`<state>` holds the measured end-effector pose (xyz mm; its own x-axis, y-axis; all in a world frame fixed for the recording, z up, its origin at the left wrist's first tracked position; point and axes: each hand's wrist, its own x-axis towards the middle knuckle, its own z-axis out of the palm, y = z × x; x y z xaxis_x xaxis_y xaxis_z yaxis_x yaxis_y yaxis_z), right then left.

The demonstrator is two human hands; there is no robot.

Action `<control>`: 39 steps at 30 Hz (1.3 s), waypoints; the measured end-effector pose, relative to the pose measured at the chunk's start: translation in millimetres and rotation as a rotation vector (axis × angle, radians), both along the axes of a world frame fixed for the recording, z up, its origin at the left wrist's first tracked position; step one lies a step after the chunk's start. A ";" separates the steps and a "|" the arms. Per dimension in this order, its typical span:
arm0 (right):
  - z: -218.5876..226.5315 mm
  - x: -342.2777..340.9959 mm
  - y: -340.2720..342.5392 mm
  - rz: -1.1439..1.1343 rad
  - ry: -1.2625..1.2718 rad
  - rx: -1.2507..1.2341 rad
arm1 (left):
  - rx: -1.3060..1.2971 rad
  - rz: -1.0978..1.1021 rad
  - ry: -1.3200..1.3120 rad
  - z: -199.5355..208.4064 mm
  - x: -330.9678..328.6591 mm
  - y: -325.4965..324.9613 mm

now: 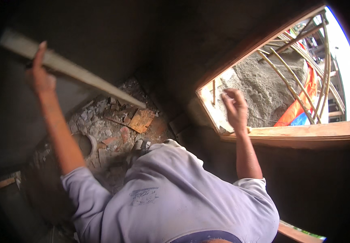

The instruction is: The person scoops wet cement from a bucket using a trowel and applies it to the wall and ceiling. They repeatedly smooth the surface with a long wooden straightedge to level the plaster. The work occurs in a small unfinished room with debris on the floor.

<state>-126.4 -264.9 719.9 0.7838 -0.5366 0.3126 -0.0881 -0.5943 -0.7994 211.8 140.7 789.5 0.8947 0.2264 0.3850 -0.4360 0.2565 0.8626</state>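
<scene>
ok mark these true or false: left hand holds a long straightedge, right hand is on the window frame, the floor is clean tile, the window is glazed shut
1. The left hand holds a long flat straightedge. True.
2. The right hand rests at the wooden window frame. True.
3. The floor is clean tile. False: broken brick and rubble cover it.
4. The window is glazed shut. False: it is open, with bamboo poles outside.
</scene>
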 end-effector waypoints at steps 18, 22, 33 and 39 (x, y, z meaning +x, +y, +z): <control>-264.0 -36.3 58.5 0.224 1.034 0.166 | 0.180 0.396 -0.030 16.3 69.5 203.2; -244.5 -22.1 70.5 -0.018 1.087 0.498 | 0.243 0.520 0.037 5.6 80.0 257.0; -231.6 17.3 81.0 0.028 0.987 0.793 | 0.559 0.771 0.280 4.8 100.4 430.2; -246.9 17.9 82.6 0.067 0.997 0.860 | 0.472 0.933 0.152 -4.4 89.9 447.3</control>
<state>-108.6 -182.2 473.0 0.5105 -0.2240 -0.8302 -0.8461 0.0417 -0.5315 301.6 588.1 785.1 0.4898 0.7055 0.5122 -0.1668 -0.5008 0.8493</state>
